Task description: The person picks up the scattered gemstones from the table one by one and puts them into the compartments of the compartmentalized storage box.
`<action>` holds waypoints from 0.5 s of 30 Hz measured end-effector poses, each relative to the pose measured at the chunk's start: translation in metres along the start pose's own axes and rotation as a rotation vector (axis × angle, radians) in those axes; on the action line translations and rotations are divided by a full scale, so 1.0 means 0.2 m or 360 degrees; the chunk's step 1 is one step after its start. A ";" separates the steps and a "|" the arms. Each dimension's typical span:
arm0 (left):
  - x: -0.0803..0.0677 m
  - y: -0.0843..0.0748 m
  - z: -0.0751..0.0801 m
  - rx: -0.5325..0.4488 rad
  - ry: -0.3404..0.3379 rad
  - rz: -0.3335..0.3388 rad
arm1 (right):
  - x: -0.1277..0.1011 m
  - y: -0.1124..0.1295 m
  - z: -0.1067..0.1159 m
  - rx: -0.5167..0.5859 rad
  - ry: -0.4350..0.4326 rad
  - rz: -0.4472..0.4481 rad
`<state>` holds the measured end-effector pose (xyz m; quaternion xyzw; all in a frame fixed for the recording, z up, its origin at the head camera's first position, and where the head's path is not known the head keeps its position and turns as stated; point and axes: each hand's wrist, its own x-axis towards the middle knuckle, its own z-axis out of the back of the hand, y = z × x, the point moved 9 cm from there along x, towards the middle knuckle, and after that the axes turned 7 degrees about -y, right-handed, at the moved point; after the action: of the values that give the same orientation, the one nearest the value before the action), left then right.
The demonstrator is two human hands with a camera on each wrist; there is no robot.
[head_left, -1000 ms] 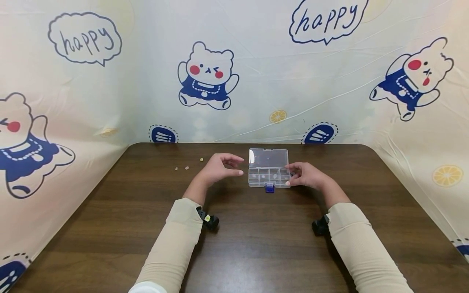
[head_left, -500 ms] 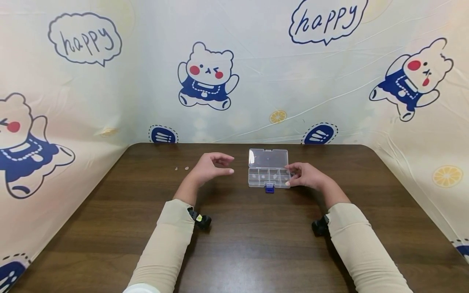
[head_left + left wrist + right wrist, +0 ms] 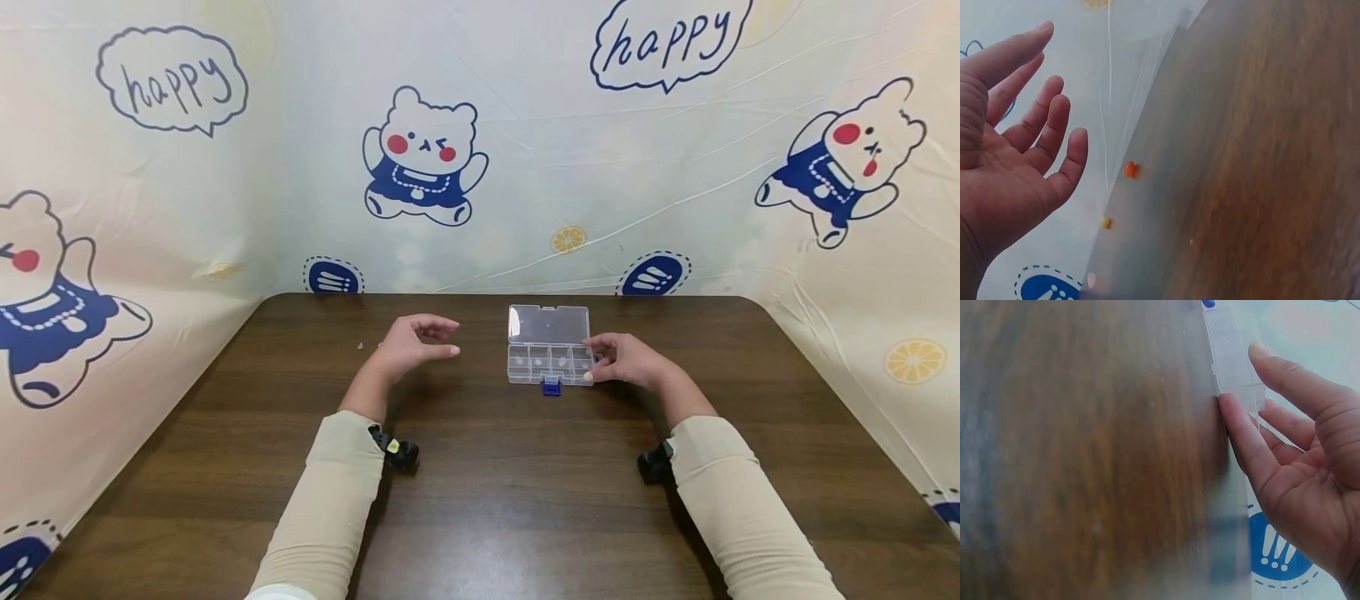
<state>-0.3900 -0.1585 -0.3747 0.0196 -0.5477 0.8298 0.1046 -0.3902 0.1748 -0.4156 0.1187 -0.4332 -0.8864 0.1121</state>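
A clear plastic compartment box (image 3: 551,361) stands with its lid (image 3: 550,324) raised at the back and a blue latch (image 3: 551,387) in front. Small pale spots show in its compartments; their kind is unclear. My right hand (image 3: 632,358) grips the box's right end, thumb at the front corner and fingers behind; the right wrist view shows a fingertip against the box corner (image 3: 1250,397). Left of the box, my left hand (image 3: 408,343) hovers with nothing in it, thumb and fingers apart. Beyond it, the left wrist view shows an orange-red bead-like piece (image 3: 1130,169) and a yellow piece (image 3: 1106,222).
A small pale piece (image 3: 360,345) lies on the brown wooden table (image 3: 480,483), left of my left hand. Another pale piece (image 3: 1092,279) shows near the table's edge in the left wrist view. A printed cloth (image 3: 525,167) hangs around the table's back and sides.
My left hand has moved left, away from the box, and now covers the yellow piece and most of one pale piece in the head view. The right hand and box have stayed put.
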 end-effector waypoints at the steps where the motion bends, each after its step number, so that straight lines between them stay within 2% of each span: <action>1: 0.00 0.01 0.01 -0.0009 0.0003 0.0003 | 0.00 0.00 0.00 0.0004 0.0000 -0.0002; 8: 0.00 0.06 0.05 -0.0026 0.0009 0.0026 | -0.01 0.01 0.00 0.0004 -0.0004 0.0004; 15: 0.01 0.11 0.08 0.0044 0.0068 0.0094 | 0.00 0.00 0.00 0.0022 -0.0002 0.0037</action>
<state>-0.3967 -0.1812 -0.3892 -0.0128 -0.5342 0.8403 0.0915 -0.3906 0.1745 -0.4155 0.1141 -0.4409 -0.8820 0.1213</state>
